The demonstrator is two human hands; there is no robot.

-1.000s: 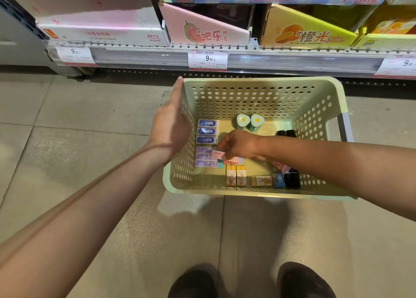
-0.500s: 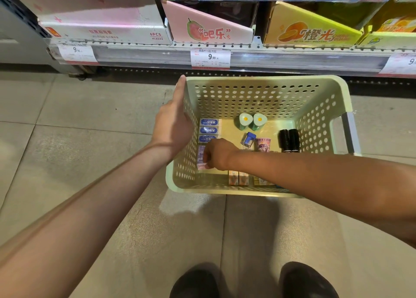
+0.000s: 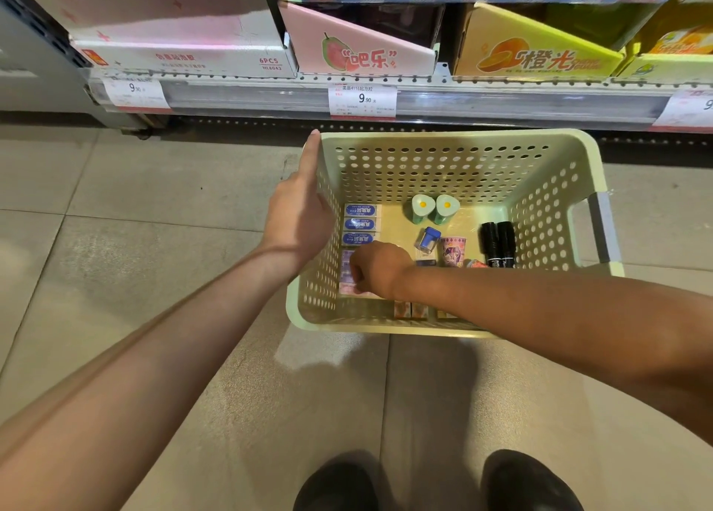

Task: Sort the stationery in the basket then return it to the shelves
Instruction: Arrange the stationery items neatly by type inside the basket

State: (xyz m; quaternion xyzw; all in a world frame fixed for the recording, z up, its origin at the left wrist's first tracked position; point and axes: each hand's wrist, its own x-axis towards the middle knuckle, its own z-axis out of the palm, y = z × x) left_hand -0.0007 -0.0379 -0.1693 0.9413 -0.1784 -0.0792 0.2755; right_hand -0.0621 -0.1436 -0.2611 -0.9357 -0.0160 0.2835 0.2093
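Right hand [image 3: 380,269] reaches down into the pale green basket [image 3: 455,144] on the floor, its fingers curled and pressed onto a pink-and-purple packet [image 3: 347,275] at the left of the basket floor; whether it pinches the packet or only pushes it into line I cannot tell, since the knuckles hide the fingertips. Left hand [image 3: 299,221] lies against the outside of the basket's left wall with straight fingers, forefinger along the rim, steadying it and gripping nothing. From the head view, the only one given, the stationery sits grouped on the basket floor: three blue erasers [image 3: 360,224] stacked in a column beside the left wall, two green egg-topped pieces [image 3: 434,207] upright near the back, one blue sharpener [image 3: 427,238] tilted, one purple cartoon cup [image 3: 452,250], two black markers [image 3: 498,243] side by side at the right, and at least two orange packets [image 3: 411,310] against the near wall; the forearm covers more there. What could go wrong, I judge: the forearm crossing low over the near row may sweep the orange packets out of order, and a sideways tug on the packet could knock the eraser column crooked. Nothing is back on the shelf [image 3: 386,99] yet.
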